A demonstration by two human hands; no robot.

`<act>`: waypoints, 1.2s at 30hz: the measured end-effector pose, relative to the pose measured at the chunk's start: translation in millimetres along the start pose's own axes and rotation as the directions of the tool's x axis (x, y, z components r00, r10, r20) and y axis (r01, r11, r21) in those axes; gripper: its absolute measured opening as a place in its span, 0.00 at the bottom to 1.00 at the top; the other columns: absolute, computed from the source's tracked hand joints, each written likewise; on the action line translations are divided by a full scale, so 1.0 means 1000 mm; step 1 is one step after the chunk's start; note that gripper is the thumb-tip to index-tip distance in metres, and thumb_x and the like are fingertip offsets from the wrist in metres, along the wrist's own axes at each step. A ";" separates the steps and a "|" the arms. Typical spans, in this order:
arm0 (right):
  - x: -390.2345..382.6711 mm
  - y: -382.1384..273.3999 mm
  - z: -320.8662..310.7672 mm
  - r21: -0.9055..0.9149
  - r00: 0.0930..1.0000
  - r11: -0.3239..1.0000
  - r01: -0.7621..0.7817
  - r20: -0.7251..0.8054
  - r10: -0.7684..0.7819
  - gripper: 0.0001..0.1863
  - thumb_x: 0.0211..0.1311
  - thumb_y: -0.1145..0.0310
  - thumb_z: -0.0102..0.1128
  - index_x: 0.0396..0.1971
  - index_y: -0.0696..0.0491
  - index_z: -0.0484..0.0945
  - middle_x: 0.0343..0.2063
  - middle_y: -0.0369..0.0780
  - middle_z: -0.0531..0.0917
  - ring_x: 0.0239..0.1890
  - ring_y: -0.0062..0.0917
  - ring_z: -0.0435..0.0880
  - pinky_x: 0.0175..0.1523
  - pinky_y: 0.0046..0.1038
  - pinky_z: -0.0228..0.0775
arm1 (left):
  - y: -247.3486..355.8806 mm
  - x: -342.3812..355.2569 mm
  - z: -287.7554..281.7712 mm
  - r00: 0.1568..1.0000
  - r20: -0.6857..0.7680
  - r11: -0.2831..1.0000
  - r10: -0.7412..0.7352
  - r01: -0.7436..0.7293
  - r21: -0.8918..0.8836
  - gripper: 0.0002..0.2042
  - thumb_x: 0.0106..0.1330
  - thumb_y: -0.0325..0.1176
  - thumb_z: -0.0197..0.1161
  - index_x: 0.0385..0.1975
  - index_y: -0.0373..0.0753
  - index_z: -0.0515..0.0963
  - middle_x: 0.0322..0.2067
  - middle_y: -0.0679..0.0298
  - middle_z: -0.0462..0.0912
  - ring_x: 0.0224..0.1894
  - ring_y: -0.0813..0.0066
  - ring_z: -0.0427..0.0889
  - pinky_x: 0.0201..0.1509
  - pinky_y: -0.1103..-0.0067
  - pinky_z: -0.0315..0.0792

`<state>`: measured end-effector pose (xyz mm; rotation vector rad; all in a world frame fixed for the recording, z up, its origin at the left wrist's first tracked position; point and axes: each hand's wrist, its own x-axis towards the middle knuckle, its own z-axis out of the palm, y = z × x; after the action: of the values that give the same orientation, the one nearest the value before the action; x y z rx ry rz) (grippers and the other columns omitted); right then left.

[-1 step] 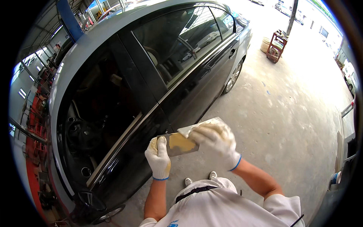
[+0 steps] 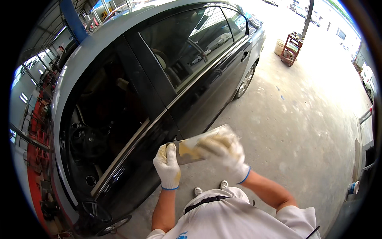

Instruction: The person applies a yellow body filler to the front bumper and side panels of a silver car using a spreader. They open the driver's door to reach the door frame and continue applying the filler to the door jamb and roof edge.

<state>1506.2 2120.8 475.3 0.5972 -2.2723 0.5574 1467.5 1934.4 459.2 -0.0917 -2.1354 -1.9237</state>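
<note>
Head view: the car [image 2: 211, 89] takes up the left and upper parts, its dark doors bounding the work side; front window lowered, steering wheel [image 2: 90, 139] visible inside, side mirror [image 2: 95, 211] at the front door's forward end. Concrete floor [image 2: 286, 131] to the right; near its far edge, a red trolley [image 2: 291, 49] with a pale basket [image 2: 279, 47] just beside it, both before a post. A bucket [image 2: 353, 187] lies by the floor's right edge. Board [image 2: 182, 160] is held in the air in front of the person's waist, beside the car; yellow paste [image 2: 185, 150] on its upper face. Long axis of board: left to right, right end tipped slightly away from the body. Left hand [image 2: 167, 167] grips the left end, thumb on top. Right hand [image 2: 225, 153], motion-blurred, is closed on a pale spreader [image 2: 215, 132] and blocks sight of the board's right end. Spreader's long edge slants from near left to far right, over the board; contact with the paste cannot be told.
</note>
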 end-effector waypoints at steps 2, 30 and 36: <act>-0.016 -0.017 0.009 0.127 1.000 0.992 0.007 0.003 -0.008 0.22 0.45 0.69 0.64 0.46 0.46 0.83 0.44 0.33 0.83 0.46 0.31 0.82 0.52 0.37 0.76 | -0.004 0.000 0.002 1.000 -0.020 1.000 -0.002 0.001 -0.006 0.10 0.74 0.28 0.54 0.29 0.31 0.77 0.25 0.72 0.76 0.28 0.88 0.69 0.31 0.85 0.66; 0.005 0.008 -0.006 0.156 0.971 0.983 -0.101 -0.200 0.132 0.15 0.51 0.77 0.67 0.40 0.49 0.86 0.39 0.36 0.86 0.38 0.32 0.85 0.46 0.33 0.79 | -0.023 0.002 -0.006 0.999 0.052 1.000 -0.013 0.013 -0.008 0.11 0.74 0.29 0.54 0.31 0.31 0.78 0.25 0.70 0.78 0.29 0.87 0.71 0.33 0.84 0.68; 0.025 0.031 -0.020 0.767 0.869 0.414 -0.490 0.388 0.308 0.15 0.57 0.77 0.66 0.45 0.57 0.84 0.41 0.43 0.87 0.42 0.32 0.86 0.50 0.29 0.78 | -0.008 0.004 -0.007 0.991 0.135 1.000 -0.015 0.016 -0.003 0.10 0.74 0.30 0.55 0.32 0.31 0.79 0.25 0.70 0.79 0.28 0.86 0.72 0.33 0.82 0.69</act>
<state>1483.8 2149.9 499.5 0.5355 -2.1868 2.0414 1463.1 1925.8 452.9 -0.2127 -2.2228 -1.9833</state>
